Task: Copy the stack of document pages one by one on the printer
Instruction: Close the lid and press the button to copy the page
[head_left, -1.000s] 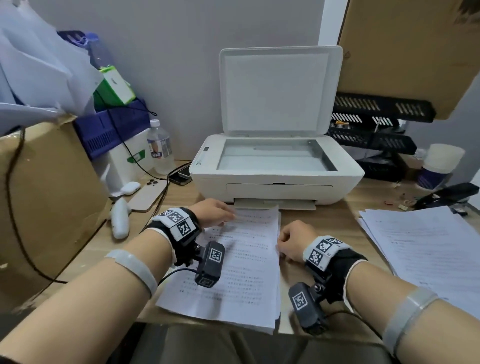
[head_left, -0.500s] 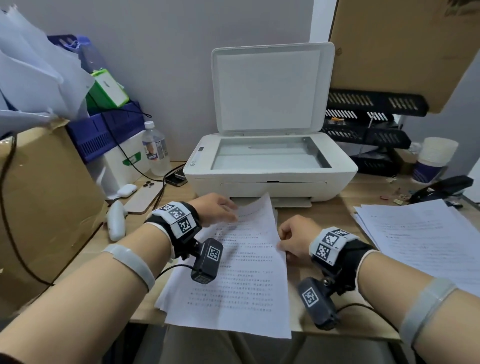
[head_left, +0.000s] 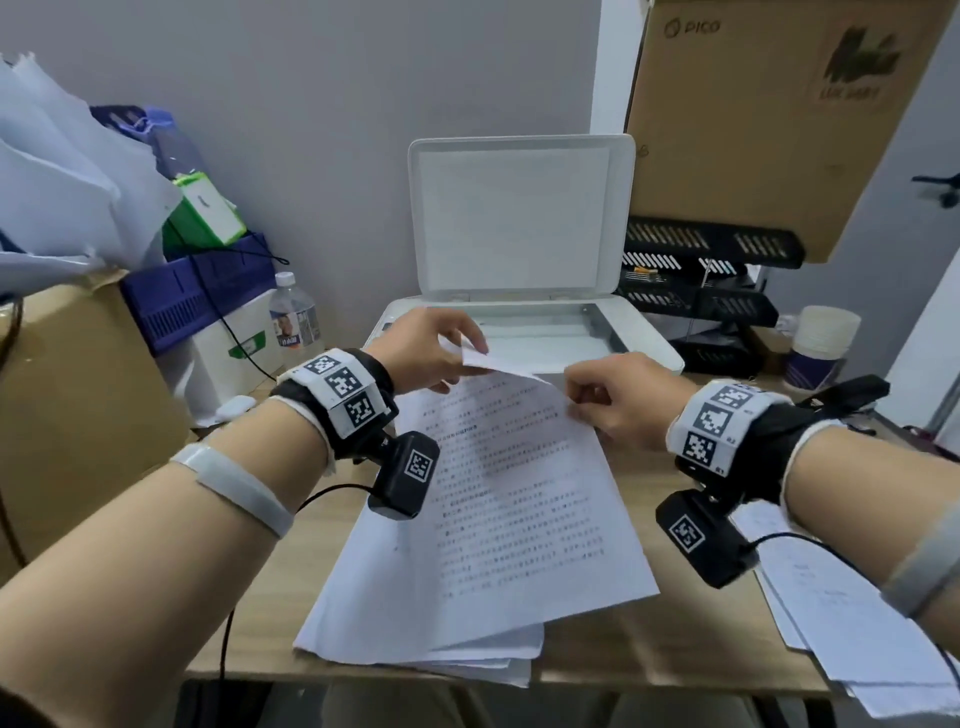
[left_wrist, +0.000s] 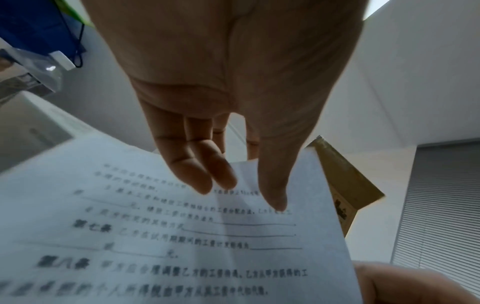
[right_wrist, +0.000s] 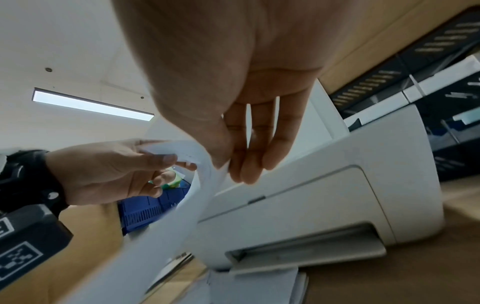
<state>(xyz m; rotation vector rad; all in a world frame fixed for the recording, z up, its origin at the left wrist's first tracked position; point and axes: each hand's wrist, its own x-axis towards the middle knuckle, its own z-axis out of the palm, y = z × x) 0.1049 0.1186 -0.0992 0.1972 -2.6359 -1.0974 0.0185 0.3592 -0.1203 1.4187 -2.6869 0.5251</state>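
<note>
A printed page (head_left: 514, 499) is lifted off the stack (head_left: 483, 660) on the desk, its far end raised and curling in front of the white printer (head_left: 644, 348). My left hand (head_left: 441, 353) pinches the page's far left corner (left_wrist: 272, 185) between thumb and fingers. My right hand (head_left: 608, 400) pinches the page's right edge (right_wrist: 218, 168) a little nearer. The printer's lid (head_left: 519, 218) stands upright and its scanner glass (head_left: 550, 332) is bare. The page's near end still lies over the stack.
A second spread of printed sheets (head_left: 852, 623) lies at the right desk edge. A water bottle (head_left: 293, 322), a blue crate (head_left: 197, 291) and a cardboard box (head_left: 67, 405) crowd the left. Black file trays (head_left: 706, 280) and a paper cup (head_left: 821, 343) stand right of the printer.
Both hands have risen from the desk and lifted the top page's far end toward the printer; it lay flat on the stack a second ago.
</note>
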